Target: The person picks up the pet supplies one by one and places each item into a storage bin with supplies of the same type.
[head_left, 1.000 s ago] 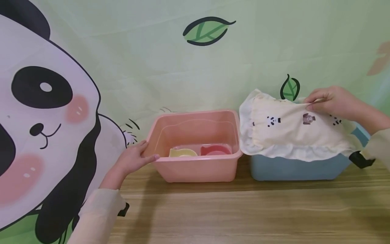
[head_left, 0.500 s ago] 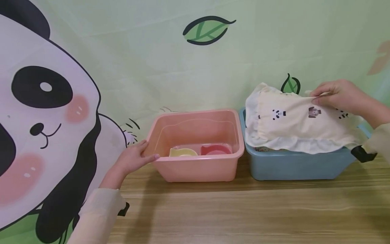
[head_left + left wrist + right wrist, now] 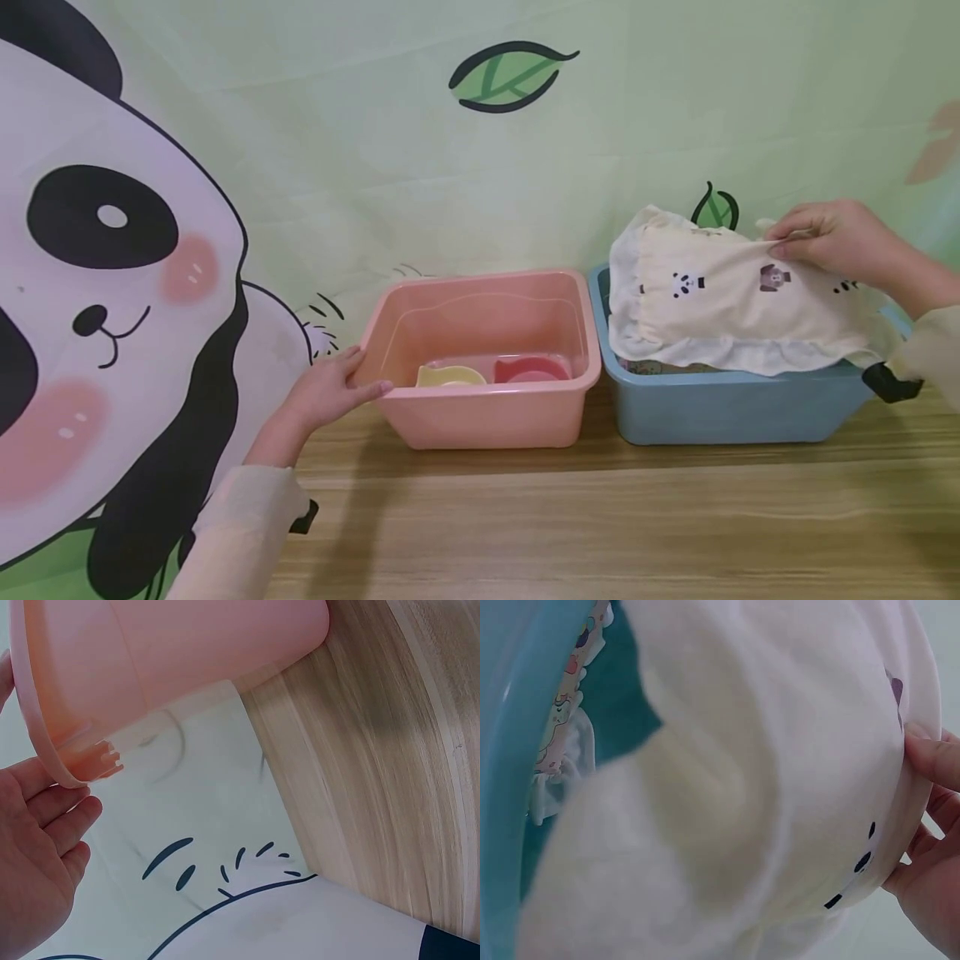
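Note:
In the head view my right hand (image 3: 843,243) pinches the upper edge of a cream cloth (image 3: 731,312) with white frilled borders and printed panda and dog faces. The cloth hangs over the blue basin (image 3: 742,417), hiding most of its opening. In the right wrist view, thumb and fingers take the cloth's edge between them, and a patterned frilled fabric (image 3: 559,724) shows inside the basin. My left hand (image 3: 330,392) holds the left front corner of the pink basin (image 3: 480,417), thumb over the front rim. In the left wrist view its fingertips (image 3: 79,825) lie against the rim's underside.
A yellow piece (image 3: 450,376) and a red piece (image 3: 531,368) lie on the bottom of the pink basin. Both basins stand side by side on a wooden table (image 3: 570,525), before a green backdrop (image 3: 337,150) with a large panda print.
The cloth and my right hand have moved a little to the right, uncovering the blue basin's left rim and some patterned fabric inside. My left hand stays on the pink basin.

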Tool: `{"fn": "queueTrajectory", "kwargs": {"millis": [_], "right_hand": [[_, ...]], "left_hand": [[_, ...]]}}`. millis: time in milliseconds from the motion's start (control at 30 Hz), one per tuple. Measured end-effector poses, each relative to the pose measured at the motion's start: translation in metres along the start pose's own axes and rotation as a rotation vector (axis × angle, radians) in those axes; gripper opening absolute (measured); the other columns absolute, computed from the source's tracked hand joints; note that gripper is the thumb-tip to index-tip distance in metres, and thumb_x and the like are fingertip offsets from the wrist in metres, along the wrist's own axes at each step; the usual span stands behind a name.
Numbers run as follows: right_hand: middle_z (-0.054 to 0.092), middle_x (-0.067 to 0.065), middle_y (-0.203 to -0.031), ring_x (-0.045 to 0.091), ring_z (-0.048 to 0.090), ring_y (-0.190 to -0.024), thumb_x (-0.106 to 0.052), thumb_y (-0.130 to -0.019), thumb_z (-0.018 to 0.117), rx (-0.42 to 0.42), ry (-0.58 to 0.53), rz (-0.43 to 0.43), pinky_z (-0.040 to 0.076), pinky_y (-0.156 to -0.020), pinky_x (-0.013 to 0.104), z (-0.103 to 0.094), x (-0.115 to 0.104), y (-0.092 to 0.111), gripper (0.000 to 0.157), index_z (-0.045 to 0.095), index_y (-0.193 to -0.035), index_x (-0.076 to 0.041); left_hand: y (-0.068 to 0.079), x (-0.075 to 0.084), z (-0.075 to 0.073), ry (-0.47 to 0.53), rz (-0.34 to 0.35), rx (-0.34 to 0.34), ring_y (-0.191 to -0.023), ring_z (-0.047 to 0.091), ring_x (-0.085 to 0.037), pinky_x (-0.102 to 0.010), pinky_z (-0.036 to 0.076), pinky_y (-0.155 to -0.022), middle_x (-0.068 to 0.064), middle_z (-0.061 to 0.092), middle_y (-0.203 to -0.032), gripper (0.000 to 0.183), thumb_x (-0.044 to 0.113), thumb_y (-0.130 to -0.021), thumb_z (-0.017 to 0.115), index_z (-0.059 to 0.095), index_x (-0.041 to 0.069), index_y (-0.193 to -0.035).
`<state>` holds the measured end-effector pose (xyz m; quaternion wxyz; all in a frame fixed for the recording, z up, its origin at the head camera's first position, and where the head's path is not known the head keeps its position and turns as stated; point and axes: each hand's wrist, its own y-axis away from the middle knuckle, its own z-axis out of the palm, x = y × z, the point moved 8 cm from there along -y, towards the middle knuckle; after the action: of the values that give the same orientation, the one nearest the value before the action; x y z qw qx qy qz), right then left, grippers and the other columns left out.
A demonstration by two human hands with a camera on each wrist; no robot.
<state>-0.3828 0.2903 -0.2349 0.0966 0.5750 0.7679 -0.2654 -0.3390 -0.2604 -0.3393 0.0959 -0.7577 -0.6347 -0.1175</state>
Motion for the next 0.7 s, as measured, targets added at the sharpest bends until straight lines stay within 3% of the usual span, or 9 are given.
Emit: {"fn": "queueTrajectory", "kwargs": {"millis": [133,167,233,333,367,467,533,633,700], "right_hand": [[0.035,-0.046,-0.075,-0.026,0.033,-0.069,-0.010,-0.081,0.061,0.015,0.032,-0.023,0.038,-0.053,0.012,0.001,-0.002,0.000,0.019,0.067,-0.095,0.000],[0.044,-0.042,-0.078,-0.026,0.032,-0.069,-0.009,-0.081,0.061,0.015,0.040,-0.030,0.038,-0.054,0.012,0.001,-0.003,-0.001,0.018,0.067,-0.095,0.000],[0.060,-0.025,-0.087,-0.027,0.031,-0.070,-0.008,-0.081,0.062,0.018,0.059,-0.041,0.037,-0.055,0.011,0.002,-0.004,-0.002,0.017,0.068,-0.094,0.000],[0.067,-0.001,-0.095,-0.028,0.028,-0.071,-0.008,-0.080,0.062,0.024,0.090,-0.058,0.036,-0.057,0.010,0.002,-0.005,-0.004,0.016,0.068,-0.093,-0.001],[0.067,-0.002,-0.095,-0.029,0.027,-0.071,-0.008,-0.080,0.063,0.026,0.097,-0.067,0.035,-0.057,0.010,0.002,-0.005,-0.005,0.016,0.068,-0.092,-0.001],[0.055,-0.031,-0.081,-0.029,0.026,-0.072,-0.008,-0.078,0.063,0.028,0.115,-0.079,0.035,-0.059,0.009,0.003,-0.004,-0.007,0.014,0.069,-0.090,-0.003],[0.052,-0.033,-0.079,-0.029,0.026,-0.072,-0.007,-0.078,0.064,0.026,0.126,-0.086,0.035,-0.060,0.010,0.004,-0.004,-0.009,0.013,0.070,-0.088,-0.004],[0.066,-0.008,-0.089,-0.030,0.025,-0.072,-0.006,-0.078,0.063,0.008,0.135,-0.086,0.036,-0.060,0.011,0.006,-0.003,-0.011,0.013,0.070,-0.089,-0.004],[0.066,0.011,-0.096,-0.030,0.023,-0.072,-0.007,-0.079,0.062,-0.002,0.145,-0.078,0.036,-0.061,0.011,0.007,-0.003,-0.011,0.014,0.070,-0.089,-0.003]], "left_hand": [[0.000,-0.001,0.001,0.003,0.001,-0.001,-0.109,0.051,-0.034,-0.052,0.041,-0.088,-0.020,0.046,-0.130,0.088,0.062,-0.076,0.052,0.026,0.008,-0.139],[0.000,-0.001,0.001,0.005,-0.002,-0.002,-0.110,0.051,-0.034,-0.052,0.041,-0.088,-0.019,0.046,-0.130,0.088,0.063,-0.075,0.052,0.026,0.009,-0.140],[-0.001,-0.002,0.001,0.007,-0.006,-0.004,-0.111,0.050,-0.034,-0.052,0.041,-0.089,-0.019,0.045,-0.131,0.089,0.064,-0.075,0.051,0.026,0.009,-0.140],[0.000,-0.002,0.001,0.006,-0.005,-0.005,-0.111,0.050,-0.035,-0.053,0.041,-0.088,-0.019,0.044,-0.131,0.092,0.068,-0.073,0.049,0.026,0.009,-0.140],[0.000,-0.002,0.001,0.005,-0.005,-0.005,-0.111,0.050,-0.034,-0.053,0.041,-0.088,-0.019,0.045,-0.131,0.093,0.069,-0.072,0.048,0.026,0.009,-0.140],[0.000,-0.002,0.002,0.003,-0.005,-0.005,-0.111,0.050,-0.034,-0.053,0.041,-0.089,-0.019,0.044,-0.131,0.094,0.070,-0.072,0.047,0.026,0.009,-0.140],[0.000,-0.002,0.002,0.001,-0.005,-0.004,-0.111,0.050,-0.034,-0.052,0.041,-0.089,-0.019,0.045,-0.131,0.095,0.071,-0.071,0.047,0.026,0.009,-0.140],[0.000,-0.002,0.002,0.000,-0.009,-0.005,-0.112,0.049,-0.034,-0.052,0.041,-0.089,-0.019,0.044,-0.132,0.095,0.072,-0.071,0.046,0.026,0.009,-0.140],[0.000,-0.002,0.002,0.001,-0.009,-0.004,-0.112,0.049,-0.034,-0.053,0.041,-0.089,-0.019,0.044,-0.132,0.096,0.072,-0.071,0.046,0.025,0.009,-0.140]]}}
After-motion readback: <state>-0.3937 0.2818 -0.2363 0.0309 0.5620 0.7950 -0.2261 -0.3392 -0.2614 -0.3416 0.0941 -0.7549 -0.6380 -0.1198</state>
